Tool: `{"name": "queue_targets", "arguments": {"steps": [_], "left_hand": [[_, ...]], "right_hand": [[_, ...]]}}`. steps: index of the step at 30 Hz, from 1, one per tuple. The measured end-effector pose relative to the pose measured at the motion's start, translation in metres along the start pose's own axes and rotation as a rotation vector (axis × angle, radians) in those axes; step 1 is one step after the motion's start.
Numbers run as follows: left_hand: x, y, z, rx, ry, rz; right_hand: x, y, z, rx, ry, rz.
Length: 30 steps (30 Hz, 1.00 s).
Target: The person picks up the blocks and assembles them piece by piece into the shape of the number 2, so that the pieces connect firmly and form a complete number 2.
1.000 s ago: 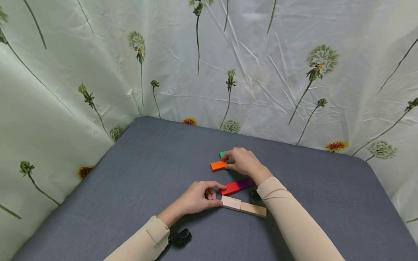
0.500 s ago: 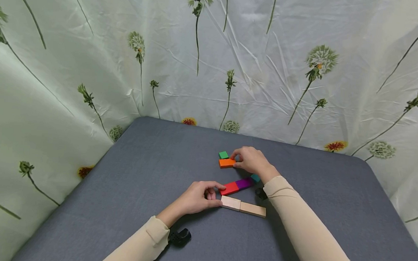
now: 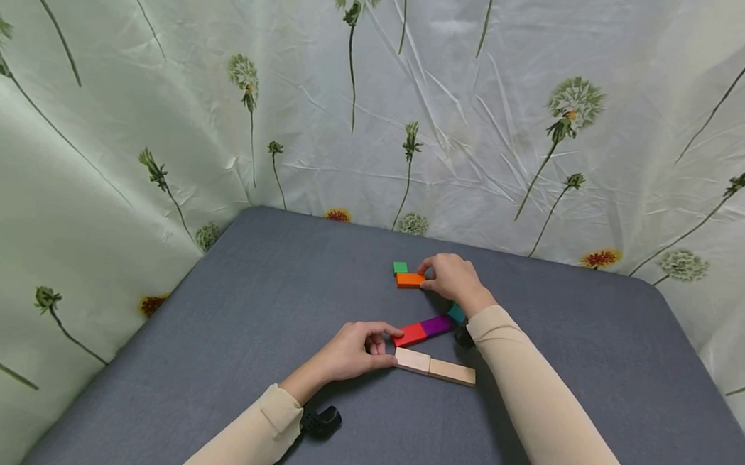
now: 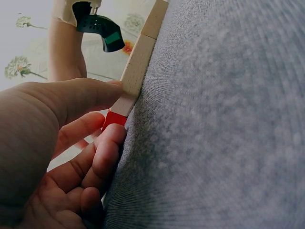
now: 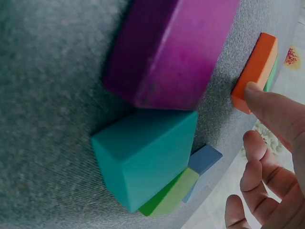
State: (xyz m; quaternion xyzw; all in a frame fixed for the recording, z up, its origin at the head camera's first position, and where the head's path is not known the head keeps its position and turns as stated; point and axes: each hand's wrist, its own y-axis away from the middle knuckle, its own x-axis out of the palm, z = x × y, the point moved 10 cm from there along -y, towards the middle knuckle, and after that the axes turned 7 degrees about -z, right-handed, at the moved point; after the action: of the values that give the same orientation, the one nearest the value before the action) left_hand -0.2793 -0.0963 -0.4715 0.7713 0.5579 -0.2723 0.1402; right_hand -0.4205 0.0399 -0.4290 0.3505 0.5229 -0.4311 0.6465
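Observation:
My left hand (image 3: 346, 355) stays low at the near ends of two block rows, its thumb on the pale wooden block (image 3: 412, 360) and its index finger on the red block (image 3: 410, 334). The left wrist view shows the other fingers curled beside the red block's end. Farther back, my right hand (image 3: 451, 276) pinches the right end of the orange block (image 3: 410, 281) between thumb and index finger. Right behind the orange block lies a small green block (image 3: 399, 267). In the right wrist view the thumb covers the orange block's near end and the index fingertip is hidden.
A second wooden block (image 3: 452, 372) continues the pale one. The purple block (image 3: 437, 326) extends the red one, with a teal block (image 5: 147, 152) at its end. Light green (image 5: 171, 193) and blue blocks (image 5: 205, 160) follow, hidden under the right arm in the head view.
My right hand has slid the orange block to the right and then farther back. The green block has turned and shifted back with it. My left hand has stayed in place.

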Motion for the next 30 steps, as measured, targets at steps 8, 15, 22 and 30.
{"name": "queue_targets", "arguments": {"steps": [8,15,22,30], "left_hand": [[0.0,0.0,0.0,0.002,0.001,0.001],[0.0,0.0,-0.001,-0.003,0.004,0.0],[0.0,-0.001,0.001,-0.006,-0.002,0.0],[0.0,-0.001,0.0,0.004,-0.004,-0.004]], "right_hand": [[-0.003,-0.004,-0.005,0.055,0.014,-0.029],[-0.001,-0.007,-0.015,0.124,-0.011,-0.019],[-0.002,-0.008,-0.024,0.159,-0.03,-0.029],[-0.002,-0.006,-0.027,0.16,-0.047,-0.029]]}}
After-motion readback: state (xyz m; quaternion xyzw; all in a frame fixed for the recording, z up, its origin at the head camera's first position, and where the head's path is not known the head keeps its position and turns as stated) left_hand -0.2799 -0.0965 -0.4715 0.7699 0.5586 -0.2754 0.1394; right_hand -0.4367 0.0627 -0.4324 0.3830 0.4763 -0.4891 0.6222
